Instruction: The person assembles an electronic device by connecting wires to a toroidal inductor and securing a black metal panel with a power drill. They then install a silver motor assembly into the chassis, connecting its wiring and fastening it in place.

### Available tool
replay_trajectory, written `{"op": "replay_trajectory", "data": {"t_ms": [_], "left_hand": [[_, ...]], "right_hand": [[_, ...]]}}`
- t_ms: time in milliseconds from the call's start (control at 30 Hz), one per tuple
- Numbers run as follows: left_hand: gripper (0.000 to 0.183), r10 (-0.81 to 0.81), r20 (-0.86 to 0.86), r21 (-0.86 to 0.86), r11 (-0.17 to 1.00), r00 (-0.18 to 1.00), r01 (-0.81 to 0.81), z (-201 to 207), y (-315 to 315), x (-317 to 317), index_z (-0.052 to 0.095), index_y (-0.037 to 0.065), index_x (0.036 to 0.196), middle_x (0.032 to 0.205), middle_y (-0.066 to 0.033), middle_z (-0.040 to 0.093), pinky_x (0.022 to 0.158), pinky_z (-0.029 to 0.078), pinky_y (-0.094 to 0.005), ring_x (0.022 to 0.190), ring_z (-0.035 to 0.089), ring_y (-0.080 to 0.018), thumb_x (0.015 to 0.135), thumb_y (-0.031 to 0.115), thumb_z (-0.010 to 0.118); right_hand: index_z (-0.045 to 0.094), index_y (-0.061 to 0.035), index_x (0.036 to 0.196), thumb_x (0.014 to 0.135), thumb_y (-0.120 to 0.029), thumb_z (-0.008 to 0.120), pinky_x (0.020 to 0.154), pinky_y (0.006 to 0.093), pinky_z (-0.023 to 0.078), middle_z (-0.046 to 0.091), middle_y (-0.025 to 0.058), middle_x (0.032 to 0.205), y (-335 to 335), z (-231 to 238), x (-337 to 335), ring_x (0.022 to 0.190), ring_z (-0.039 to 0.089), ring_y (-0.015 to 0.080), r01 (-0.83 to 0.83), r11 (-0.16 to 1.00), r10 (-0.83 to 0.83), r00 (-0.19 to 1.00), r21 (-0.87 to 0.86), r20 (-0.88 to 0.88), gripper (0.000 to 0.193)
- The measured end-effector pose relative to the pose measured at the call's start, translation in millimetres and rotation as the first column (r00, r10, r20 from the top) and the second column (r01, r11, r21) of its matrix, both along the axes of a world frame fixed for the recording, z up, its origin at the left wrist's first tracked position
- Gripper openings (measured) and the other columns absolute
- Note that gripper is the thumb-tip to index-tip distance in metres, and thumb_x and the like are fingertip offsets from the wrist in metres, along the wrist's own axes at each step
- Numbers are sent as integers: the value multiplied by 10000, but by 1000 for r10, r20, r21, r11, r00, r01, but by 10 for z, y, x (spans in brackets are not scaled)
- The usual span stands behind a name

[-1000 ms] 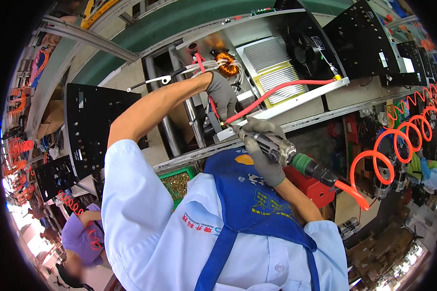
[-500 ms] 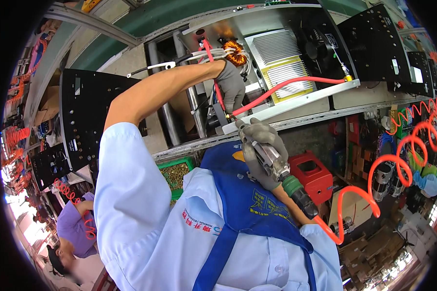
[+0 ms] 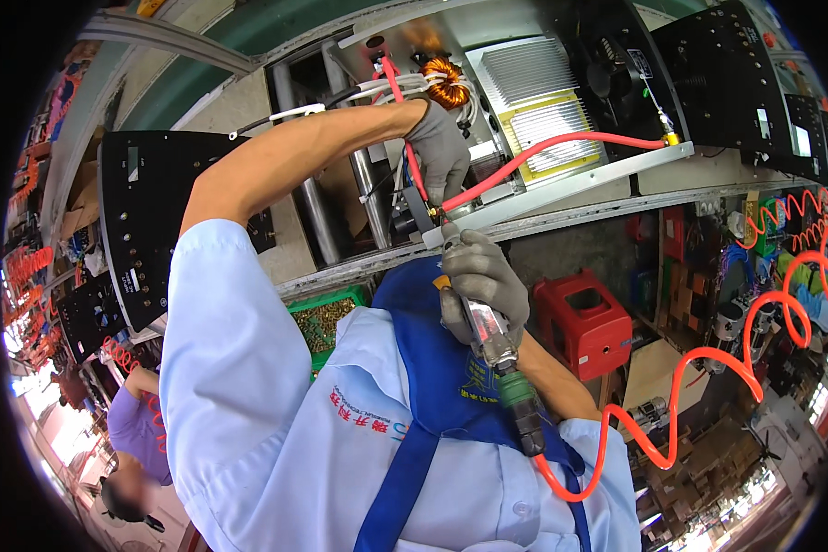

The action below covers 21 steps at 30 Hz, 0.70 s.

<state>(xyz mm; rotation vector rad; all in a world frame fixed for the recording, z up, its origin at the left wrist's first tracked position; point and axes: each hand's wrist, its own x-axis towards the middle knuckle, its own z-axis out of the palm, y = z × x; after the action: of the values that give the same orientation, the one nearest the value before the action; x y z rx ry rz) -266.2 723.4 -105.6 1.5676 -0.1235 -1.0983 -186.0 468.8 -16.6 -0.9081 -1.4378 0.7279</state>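
My right hand [image 3: 484, 285], in a grey glove, is wrapped round a silver air screwdriver [image 3: 489, 333] with a green collar and a coiled orange air line [image 3: 676, 405]. Its tip points up at the near edge of an open metal equipment case [image 3: 570, 198], by a small fitting [image 3: 434, 212]. My left hand [image 3: 442, 152], also gloved, reaches inside with fingers closed at the end of a red hose [image 3: 561, 140], right beside that fitting. The hose's other end joins a brass fitting [image 3: 672, 139]. My fingertips are partly hidden.
Inside the case are a copper coil [image 3: 446, 83], silver heatsinks [image 3: 534, 92] and a black fan [image 3: 607, 78]. Black panels [image 3: 156, 221] stand left and right. Below the bench edge are a green bin of brass parts [image 3: 327, 322] and a red housing [image 3: 584, 322]. Another person [image 3: 138, 432] is lower left.
The screwdriver has swung more upright, its tip rising to the fitting, its rear end moving left with the air line. My left hand stays by the hose end.
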Motion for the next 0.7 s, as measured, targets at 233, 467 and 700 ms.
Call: {"op": "replay_trajectory", "data": {"t_ms": [233, 467, 700], "left_hand": [[260, -31, 27, 16, 999, 999, 31, -11, 4, 1, 772, -16, 998, 753, -5, 677, 692, 441, -310, 727, 542, -90, 894, 222, 779], [316, 0, -42, 5, 1000, 999, 0, 17, 5, 22, 769, 8, 1108, 870, -19, 739, 702, 486, -299, 768, 597, -92, 913, 256, 779], [351, 60, -94, 138, 989, 994, -47, 23, -26, 23, 782, 20, 1000, 779, -15, 691, 706, 530, -287, 738, 610, -109, 956, 363, 723]], "right_hand": [[622, -53, 913, 696, 105, 725, 1041, 536, 520, 656, 91, 944, 26, -81, -61, 939, 675, 283, 24, 1000, -25, 999, -4, -41, 288], [618, -48, 921, 701, 114, 708, 1012, 533, 527, 647, 101, 917, 83, -11, -64, 917, 672, 294, 7, 1000, -7, 1000, 0, -17, 288], [623, -31, 954, 701, 109, 693, 972, 513, 528, 646, 114, 911, 174, 41, -80, 880, 657, 321, -23, 1000, 23, 999, -8, 26, 298]]}}
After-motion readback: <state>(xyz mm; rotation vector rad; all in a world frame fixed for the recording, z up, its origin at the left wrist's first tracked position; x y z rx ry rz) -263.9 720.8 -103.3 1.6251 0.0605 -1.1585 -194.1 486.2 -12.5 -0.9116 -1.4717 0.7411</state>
